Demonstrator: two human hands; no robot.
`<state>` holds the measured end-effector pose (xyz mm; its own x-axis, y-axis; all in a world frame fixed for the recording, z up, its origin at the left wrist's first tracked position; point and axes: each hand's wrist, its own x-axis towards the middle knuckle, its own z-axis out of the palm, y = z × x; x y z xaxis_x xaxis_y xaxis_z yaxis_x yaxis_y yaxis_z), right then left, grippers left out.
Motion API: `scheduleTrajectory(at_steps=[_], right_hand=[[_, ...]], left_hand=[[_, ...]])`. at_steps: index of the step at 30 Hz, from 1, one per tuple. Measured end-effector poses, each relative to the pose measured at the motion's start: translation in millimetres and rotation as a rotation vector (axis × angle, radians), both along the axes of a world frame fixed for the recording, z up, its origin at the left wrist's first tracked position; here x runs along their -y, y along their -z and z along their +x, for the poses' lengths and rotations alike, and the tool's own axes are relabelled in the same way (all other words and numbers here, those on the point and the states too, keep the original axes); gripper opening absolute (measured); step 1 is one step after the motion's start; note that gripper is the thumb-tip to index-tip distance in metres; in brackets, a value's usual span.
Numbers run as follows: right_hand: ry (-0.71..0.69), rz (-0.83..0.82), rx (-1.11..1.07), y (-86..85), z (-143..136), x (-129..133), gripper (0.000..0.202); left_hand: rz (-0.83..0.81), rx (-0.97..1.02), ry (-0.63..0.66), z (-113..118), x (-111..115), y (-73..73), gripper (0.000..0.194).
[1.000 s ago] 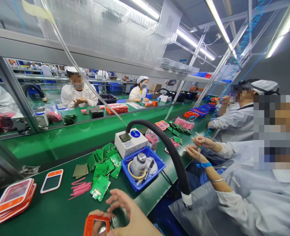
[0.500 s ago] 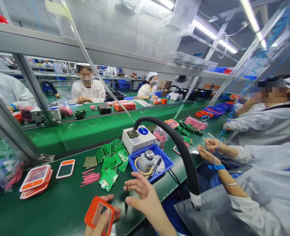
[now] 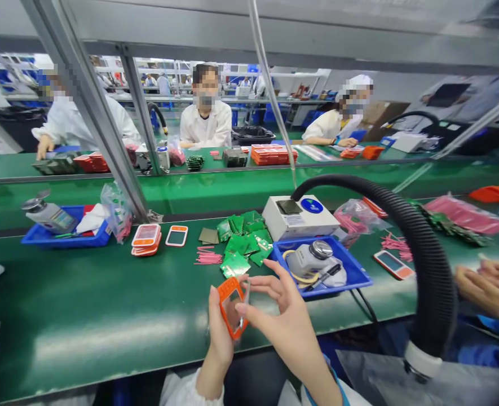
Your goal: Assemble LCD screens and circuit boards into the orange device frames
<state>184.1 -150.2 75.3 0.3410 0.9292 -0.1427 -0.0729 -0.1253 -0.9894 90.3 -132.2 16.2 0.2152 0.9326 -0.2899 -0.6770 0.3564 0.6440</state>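
Observation:
My left hand (image 3: pixel 219 334) grips an orange plastic casing (image 3: pixel 225 288) with a rectangular window, tilted above the green bench. Close against its right side, my right hand (image 3: pixel 286 317) pinches a thin flat panel (image 3: pixel 247 291), seen almost edge-on. Whether the panel touches the casing I cannot tell. Just beyond my hands lie a heap of green circuit boards (image 3: pixel 237 243), a bunch of pink strips (image 3: pixel 208 255) and a small stack of grey-brown square panels (image 3: pixel 208 235).
A blue tray (image 3: pixel 361 277) holds a dispenser bottle and a marker. Behind it stands a white box (image 3: pixel 277 225), and a black flexible hose (image 3: pixel 431 254) arches on the right. Orange-white frames (image 3: pixel 146 237) are stacked at left. A co-worker's hands (image 3: pixel 486 287) are at far right.
The view has swung left and levelled. My right hand has brought the thin panel from apart to close beside the casing; my left hand still holds the casing.

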Motion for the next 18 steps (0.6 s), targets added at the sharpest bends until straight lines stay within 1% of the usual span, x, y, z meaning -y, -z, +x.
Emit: scheduleTrajectory(at_steps=[3, 6, 12, 18], right_hand=[[0.041, -0.042, 0.093, 0.9, -4.0, -0.7, 0.083], [0.043, -0.064, 0.164, 4.0, -5.8, -1.1, 0.082], [-0.006, -0.081, 0.230, 10.4, -8.4, -3.7, 0.081], [0.029, -0.061, 0.272, 11.9, -11.0, -5.2, 0.080]], left_hand=[[-0.015, -0.003, -0.082, 3.4, 0.0, 4.8, 0.069], [-0.029, -0.027, -0.113, 6.0, 0.1, 7.7, 0.068], [-0.039, -0.059, -0.093, 7.3, 1.1, 11.4, 0.072], [-0.056, -0.075, -0.052, 7.7, 1.4, 14.5, 0.076]])
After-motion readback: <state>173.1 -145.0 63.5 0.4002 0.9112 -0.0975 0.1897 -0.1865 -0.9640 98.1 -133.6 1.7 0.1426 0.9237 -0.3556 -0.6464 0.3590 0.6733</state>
